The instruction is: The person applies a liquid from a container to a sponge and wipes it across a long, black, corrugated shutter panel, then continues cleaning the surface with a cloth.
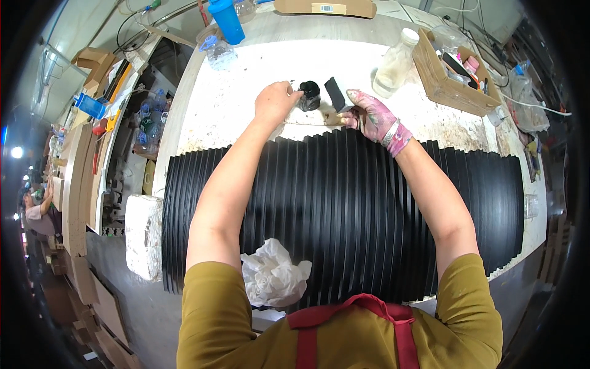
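Workshop clutter surrounds our white, paint-stained table (239, 92), which stands in a crowded room with boards and boxes stacked beyond its left edge. Nearest us, at the near edge, a crumpled white rag (273, 273) lies on a long row of black strips (344, 203) laid side by side and overlapping, spanning the table from left to right. Every strip we can see is evenly black with a dull sheen, so the coating looks largely done; whether the far ends still need work we cannot tell.

Past the strips, toward the middle of the table, our left hand (276, 101) is closed around a small black pot (310, 95), fingers at its rim. Our right hand (372, 114), paint-smeared, is clamped on a black sponge brush (336, 93) held just beside the pot, over a pale wooden piece lying along the strips' far ends.

Farther off sit a clear plastic bottle (396, 61), a cardboard box (452, 74) of oddments near the far right corner, and a blue bottle (226, 21) at the far edge.
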`<state>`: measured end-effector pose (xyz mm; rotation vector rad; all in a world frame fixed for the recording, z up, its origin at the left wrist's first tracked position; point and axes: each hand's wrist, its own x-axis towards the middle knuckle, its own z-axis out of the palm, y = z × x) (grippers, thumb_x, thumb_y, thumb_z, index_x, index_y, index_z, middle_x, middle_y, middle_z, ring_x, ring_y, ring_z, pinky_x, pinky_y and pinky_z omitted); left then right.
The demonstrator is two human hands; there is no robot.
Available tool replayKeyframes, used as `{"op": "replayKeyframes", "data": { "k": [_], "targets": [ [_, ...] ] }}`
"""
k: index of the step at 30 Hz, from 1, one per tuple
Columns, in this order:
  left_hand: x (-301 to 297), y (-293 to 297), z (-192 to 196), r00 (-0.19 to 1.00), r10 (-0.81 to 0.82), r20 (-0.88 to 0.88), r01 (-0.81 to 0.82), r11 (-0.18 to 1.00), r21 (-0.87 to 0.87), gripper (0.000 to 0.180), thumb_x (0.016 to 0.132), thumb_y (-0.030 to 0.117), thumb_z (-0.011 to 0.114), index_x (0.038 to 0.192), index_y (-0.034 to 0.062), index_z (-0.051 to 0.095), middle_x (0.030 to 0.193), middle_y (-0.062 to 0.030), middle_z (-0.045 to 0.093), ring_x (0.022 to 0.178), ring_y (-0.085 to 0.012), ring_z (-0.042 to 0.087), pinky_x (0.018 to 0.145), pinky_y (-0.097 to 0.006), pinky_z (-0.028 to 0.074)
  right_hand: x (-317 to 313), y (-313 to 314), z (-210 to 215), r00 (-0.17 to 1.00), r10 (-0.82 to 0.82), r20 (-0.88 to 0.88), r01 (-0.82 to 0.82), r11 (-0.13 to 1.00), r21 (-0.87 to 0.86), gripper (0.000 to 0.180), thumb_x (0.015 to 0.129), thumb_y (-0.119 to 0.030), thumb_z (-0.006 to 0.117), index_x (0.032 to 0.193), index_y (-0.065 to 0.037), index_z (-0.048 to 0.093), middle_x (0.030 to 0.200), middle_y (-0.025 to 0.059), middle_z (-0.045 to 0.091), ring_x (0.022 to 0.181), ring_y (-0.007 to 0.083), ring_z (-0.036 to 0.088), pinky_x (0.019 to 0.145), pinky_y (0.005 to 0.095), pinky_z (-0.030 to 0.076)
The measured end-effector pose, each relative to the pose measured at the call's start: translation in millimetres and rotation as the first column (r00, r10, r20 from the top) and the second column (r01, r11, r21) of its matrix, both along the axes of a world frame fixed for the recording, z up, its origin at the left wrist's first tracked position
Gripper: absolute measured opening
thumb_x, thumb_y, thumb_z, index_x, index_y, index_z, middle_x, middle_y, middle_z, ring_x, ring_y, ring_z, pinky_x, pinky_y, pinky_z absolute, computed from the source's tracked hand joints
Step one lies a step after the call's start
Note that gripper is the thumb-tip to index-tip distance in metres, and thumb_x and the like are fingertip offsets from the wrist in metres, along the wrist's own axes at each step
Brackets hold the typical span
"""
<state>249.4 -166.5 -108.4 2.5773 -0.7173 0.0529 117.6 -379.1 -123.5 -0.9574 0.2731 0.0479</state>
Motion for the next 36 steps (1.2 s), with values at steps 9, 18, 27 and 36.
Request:
{"op": "replayKeyframes", "data": {
  "k": [9,18,27,36],
  "targets": [
    [10,-10,15,0.978,-0.089,0.189,0.102,0.993,-0.058,0.020,0.088,0.023,0.065,0.084,0.0032,0.068,0.081,-0.0156,0.069,0.079,-0.0348,0.067,0.072,-0.044,0.051,28,12,3,0.999,0.024,0.043,0.010,0.755,-0.655,0.044,0.096,-0.030,0.063,0.126,0.003,0.061,0.103,0.0094,0.068,0.087,0.0135,0.062,0.082,0.0285,0.050],
    [8,-4,30,0.981,-0.093,0.169,0.104,0.993,-0.060,0.020,0.088,0.022,0.064,0.084,0.0026,0.066,0.082,-0.0157,0.068,0.081,-0.0351,0.066,0.072,-0.044,0.050,53,22,-11,0.997,0.021,0.078,0.042,0.695,-0.718,0.044,0.095,-0.031,0.065,0.122,0.003,0.062,0.097,0.0087,0.068,0.089,0.0147,0.061,0.083,0.0288,0.049],
    [4,-11,23,0.949,-0.148,0.279,0.162,0.986,-0.028,0.018,0.090,0.022,0.063,0.089,0.0046,0.064,0.092,-0.0125,0.068,0.088,-0.0337,0.065,0.076,-0.044,0.050,55,20,-14,0.997,0.024,0.076,0.046,0.614,-0.788,0.036,0.096,-0.030,0.064,0.115,0.001,0.066,0.091,0.0095,0.069,0.084,0.0152,0.063,0.079,0.0305,0.051],
    [15,-9,15,0.954,-0.126,0.272,0.132,0.991,-0.006,0.019,0.089,0.023,0.064,0.087,0.0042,0.065,0.090,-0.0136,0.068,0.088,-0.0345,0.065,0.076,-0.045,0.051,27,1,5,0.999,0.029,-0.045,-0.032,0.996,-0.083,0.021,0.099,-0.023,0.059,0.105,-0.003,0.061,0.075,0.0045,0.061,0.059,0.0134,0.059,0.055,0.0276,0.053]
  ]
}}
